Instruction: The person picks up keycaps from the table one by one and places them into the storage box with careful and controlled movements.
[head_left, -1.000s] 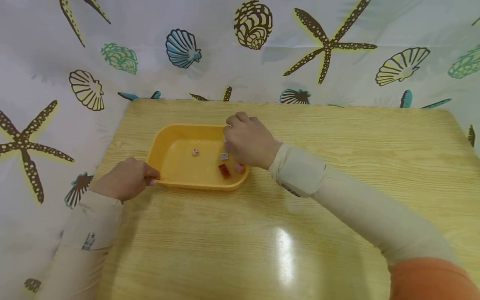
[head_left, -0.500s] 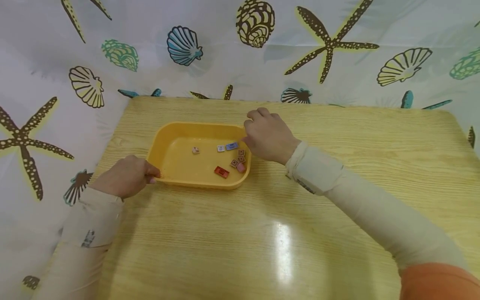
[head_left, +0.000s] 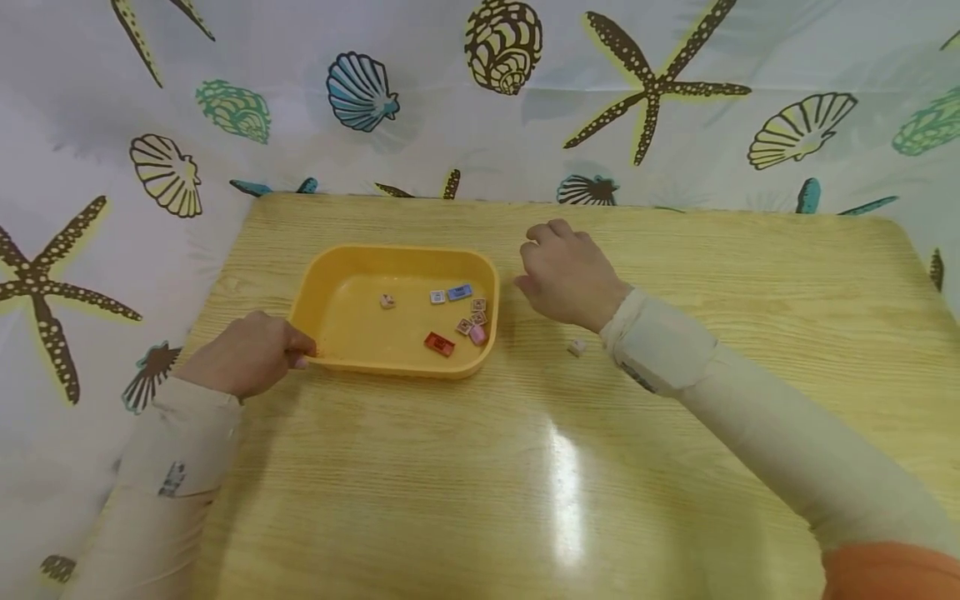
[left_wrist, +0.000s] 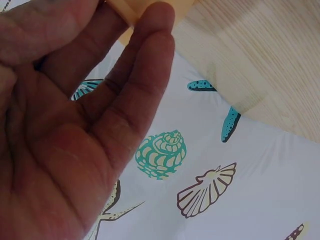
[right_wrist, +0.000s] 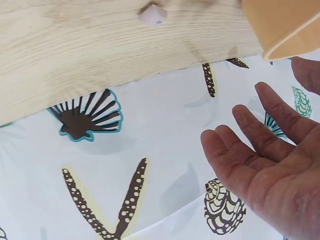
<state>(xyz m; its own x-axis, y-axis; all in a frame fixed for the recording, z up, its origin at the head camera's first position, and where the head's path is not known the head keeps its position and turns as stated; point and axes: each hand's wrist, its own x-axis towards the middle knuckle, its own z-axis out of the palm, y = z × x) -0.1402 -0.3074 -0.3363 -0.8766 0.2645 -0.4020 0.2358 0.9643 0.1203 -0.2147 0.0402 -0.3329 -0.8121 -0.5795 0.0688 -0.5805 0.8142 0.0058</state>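
Note:
A yellow plastic tray (head_left: 375,367) rests on the table, its near left corner pinched by my left hand (head_left: 255,354), thumb against the rim. In the left wrist view that hand's fingers (left_wrist: 145,75) reach up to the tray. Several small printed blocks lie inside: a red block (head_left: 439,344), a blue block (head_left: 460,292), a white block (head_left: 437,297), a pink block (head_left: 477,335) and a cream block (head_left: 387,301). Just right of the tray, my right hand (head_left: 570,275) hovers over the table. The right wrist view shows its fingers (right_wrist: 255,150) loosely bent, holding nothing.
On the wooden table (head_left: 450,483), a small pale block (head_left: 576,347) lies by my right wrist, outside the tray. A white cloth (head_left: 465,142) printed with shells and starfish hangs along the back and left sides of the table.
My right hand has moved right, from over the tray's right end to beside it, uncovering the blocks there. The pale block on the table now shows. My left hand stays on the rim.

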